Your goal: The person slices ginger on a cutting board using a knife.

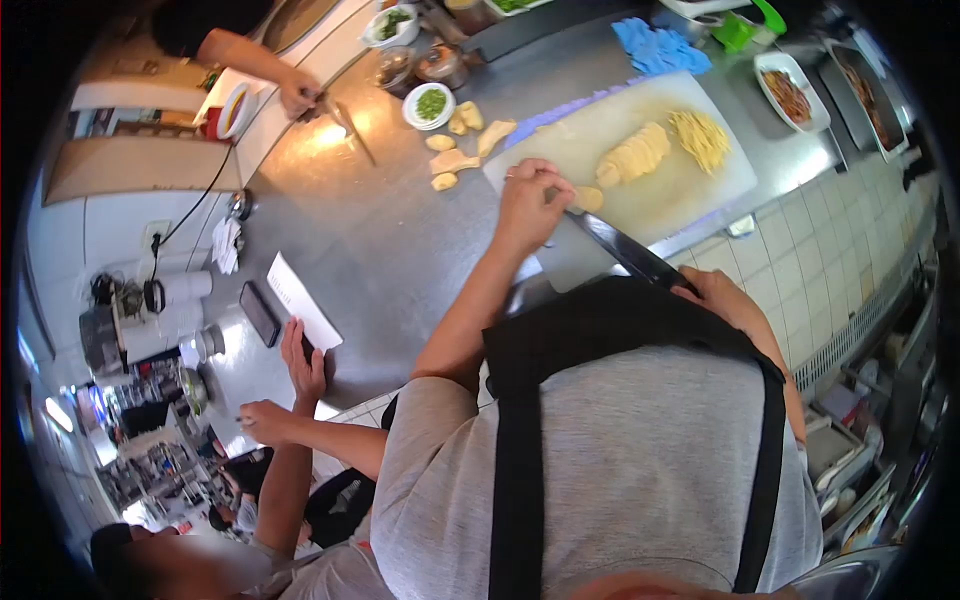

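Note:
My right hand (718, 292) is wrapped around the handle of a kitchen knife (625, 245), its dark blade pointing left toward the cutting board (560, 150). My left hand (535, 205) is closed in a pinch at the blade's tip; whatever its fingertips hold is hidden. Beside them on the board lies a pale yellow slice (589, 199). Further right sit a row of overlapping slices (635, 155), apparently ginger, and a heap of thin yellow shreds (700, 140). Several peeled, ginger-like chunks (453, 161) rest on the steel counter left of the board.
A white bowl of chopped greens (431, 104) stands beyond the chunks. Blue cloth (660, 47) lies behind the board, and a white dish (792, 92) holds brown strips. At left, a co-worker's hand (303, 358) touches paper (300, 300) near a phone (260, 313). Across the counter, another person's hand (299, 94) appears.

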### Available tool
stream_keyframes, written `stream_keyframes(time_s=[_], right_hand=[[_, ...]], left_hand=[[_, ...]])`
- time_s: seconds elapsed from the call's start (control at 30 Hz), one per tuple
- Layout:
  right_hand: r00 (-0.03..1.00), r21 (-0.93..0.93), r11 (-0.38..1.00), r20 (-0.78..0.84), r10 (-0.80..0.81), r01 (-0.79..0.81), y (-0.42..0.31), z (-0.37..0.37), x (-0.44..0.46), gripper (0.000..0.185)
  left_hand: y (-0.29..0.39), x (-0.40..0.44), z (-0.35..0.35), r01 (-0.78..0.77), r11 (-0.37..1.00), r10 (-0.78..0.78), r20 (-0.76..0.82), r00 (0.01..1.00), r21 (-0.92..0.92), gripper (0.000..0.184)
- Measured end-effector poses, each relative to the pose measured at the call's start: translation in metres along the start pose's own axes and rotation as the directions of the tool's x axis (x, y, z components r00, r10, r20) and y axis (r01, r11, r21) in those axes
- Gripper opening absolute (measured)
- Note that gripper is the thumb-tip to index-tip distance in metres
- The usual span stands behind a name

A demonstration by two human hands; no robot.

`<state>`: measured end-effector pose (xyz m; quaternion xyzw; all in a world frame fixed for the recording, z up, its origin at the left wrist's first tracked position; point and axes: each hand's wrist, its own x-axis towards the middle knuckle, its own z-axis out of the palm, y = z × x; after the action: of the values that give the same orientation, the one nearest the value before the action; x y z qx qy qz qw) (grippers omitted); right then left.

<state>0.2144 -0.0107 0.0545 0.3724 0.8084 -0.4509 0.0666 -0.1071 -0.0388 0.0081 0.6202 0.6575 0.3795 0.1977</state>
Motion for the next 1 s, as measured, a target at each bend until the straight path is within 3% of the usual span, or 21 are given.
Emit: stream_keyframes(time_s=[0.07,0.17,0.37,0.5,0.6,0.7,0.8,0.87,0.97,1.0], right_hand=[[1.000,-0.087,0.996,0.001,-0.015,0.015,-0.004,-0.005,0.001,0.026],[1.000,-0.149,0.989,-0.006,-0.009,0.008,-0.004,-0.004,-0.002,0.026],[0.999,-0.145,0.989,-0.036,-0.016,0.010,-0.001,0.003,-0.004,0.027],[0.999,-0.117,0.993,-0.046,-0.012,0.006,-0.003,0.003,-0.007,0.029],[0.999,-0.122,0.992,-0.051,-0.014,0.008,0.000,0.005,-0.006,0.029],[0.997,-0.137,0.990,-0.065,-0.035,0.025,0.003,0.007,-0.005,0.028],[0.992,-0.125,0.989,-0.089,-0.087,0.076,0.002,0.001,-0.008,0.025],[0.984,-0.115,0.984,-0.102,-0.145,0.133,0.009,-0.009,-0.016,0.024],[0.983,0.060,0.996,-0.176,-0.060,0.071,0.012,-0.040,-0.035,0.022],[0.960,0.064,0.996,-0.276,-0.038,0.058,0.025,-0.044,-0.038,0.022]], left_hand=[[-0.013,0.010,0.001,-0.085,0.996,0.085,0.017,0.996,0.003,0.011],[0.001,0.034,-0.017,-0.130,0.992,0.127,0.175,0.976,0.004,0.010],[0.038,0.074,-0.015,-0.531,0.822,0.421,0.408,0.810,0.207,0.005],[0.043,0.085,-0.004,-0.578,0.788,0.416,0.511,0.752,0.210,0.003],[0.043,0.087,0.002,-0.564,0.792,0.363,0.563,0.742,0.233,0.009],[0.039,0.084,0.005,-0.546,0.817,0.410,0.478,0.777,0.186,0.010],[0.039,0.077,-0.003,-0.479,0.854,0.415,0.292,0.862,0.200,0.013],[0.027,0.068,-0.015,-0.321,0.932,0.277,0.242,0.930,0.167,0.013],[0.018,0.046,-0.019,-0.149,0.981,0.116,0.237,0.964,0.124,0.014],[0.017,0.038,-0.018,-0.106,0.988,0.076,0.247,0.966,0.112,0.014]])
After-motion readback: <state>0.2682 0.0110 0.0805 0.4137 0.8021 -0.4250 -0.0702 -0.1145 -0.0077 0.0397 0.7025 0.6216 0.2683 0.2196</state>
